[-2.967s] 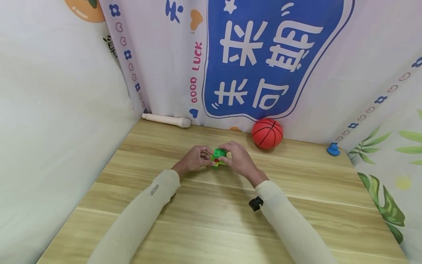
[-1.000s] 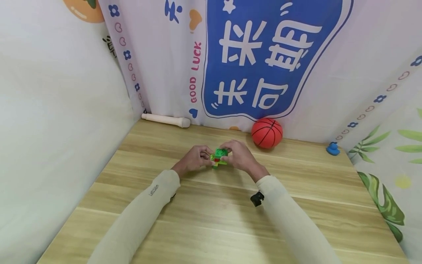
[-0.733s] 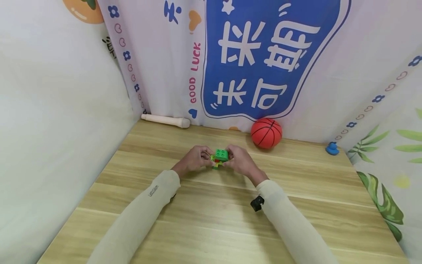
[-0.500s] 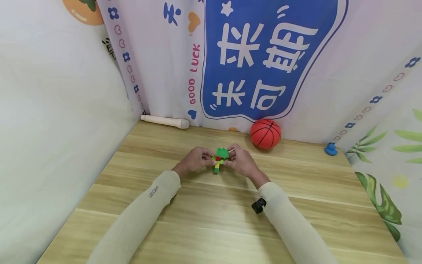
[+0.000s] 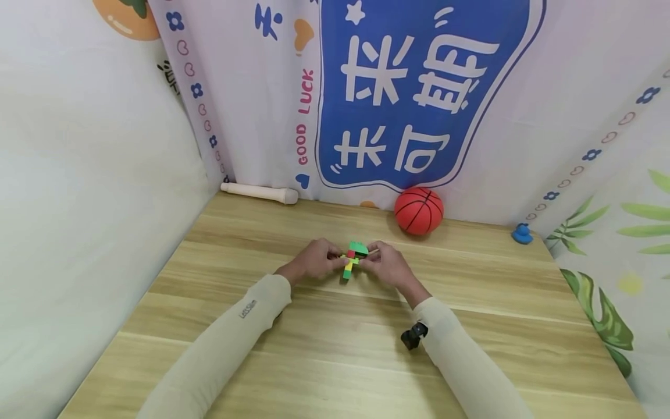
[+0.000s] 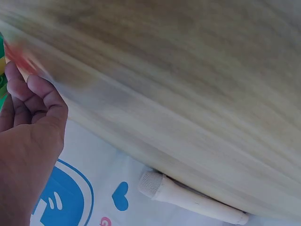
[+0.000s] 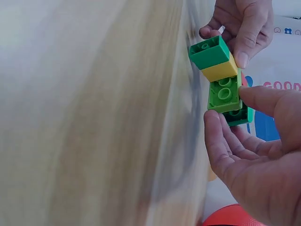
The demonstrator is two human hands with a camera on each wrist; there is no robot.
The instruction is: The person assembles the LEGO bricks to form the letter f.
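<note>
A small build of toy building blocks is held between both hands over the middle of the table. It joins a green rounded block, a red block, a light-green block, a yellow block and a green end block. My left hand pinches it from the left with thumb and fingers. From the right, my right hand grips the light-green part between thumb and fingertips. The hollow undersides of several blocks face the right wrist camera. Only a sliver of the build enters the left wrist view.
A whitish toy microphone lies along the back wall at left. The red toy basketball sits against the back cloth, right of the hands. In the far right corner is a blue rubber duck. Cloth walls border the wooden table.
The block build has tipped, so its yellow and green lower end now shows toward me. My right hand has moved its grip from the green top to the right side. Both hands came slightly nearer.
</note>
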